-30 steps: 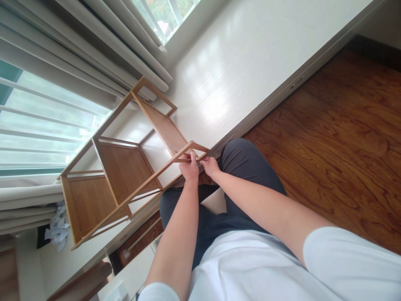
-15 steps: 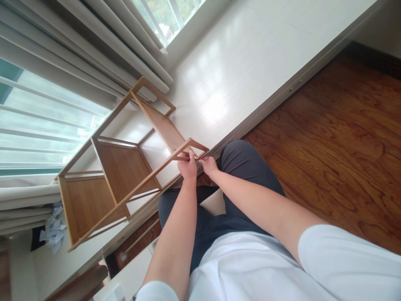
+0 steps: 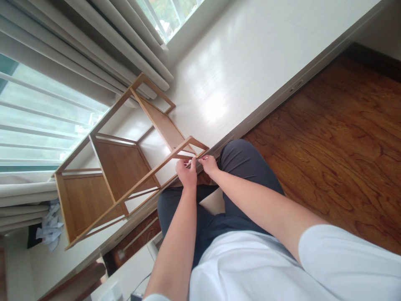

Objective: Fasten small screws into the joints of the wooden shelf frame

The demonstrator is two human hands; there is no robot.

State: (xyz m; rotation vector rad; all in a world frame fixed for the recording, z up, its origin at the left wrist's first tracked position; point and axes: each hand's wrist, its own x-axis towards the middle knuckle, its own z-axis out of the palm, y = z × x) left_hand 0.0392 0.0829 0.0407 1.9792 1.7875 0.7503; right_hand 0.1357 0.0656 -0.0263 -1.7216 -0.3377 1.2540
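Observation:
A wooden shelf rack [image 3: 123, 171] lies on its side on the white window ledge, its open frame and inner boards showing. At its near right end, my left hand [image 3: 187, 173] is closed round the lower frame, thumb up against the wood; part of its fingers is hidden. Just right of it, close to the rack's corner, my right hand [image 3: 209, 164] pinches a small shiny piece between thumb and fingertips. That piece is too small to name, and I cannot tell whether it touches the wood.
Grey curtains [image 3: 94, 42] hang beside the barred window [image 3: 46, 113] behind the rack. Crumpled white paper pieces [image 3: 52, 230] lie at its far left end. The ledge [image 3: 250, 54] drops to a brown wooden floor [image 3: 328, 146] on the right. My knees [image 3: 247, 167] are against the ledge.
My left hand has shifted slightly down and left along the frame, its thumb and fingers more apart. The right hand stays nearly still. The view has moved slightly.

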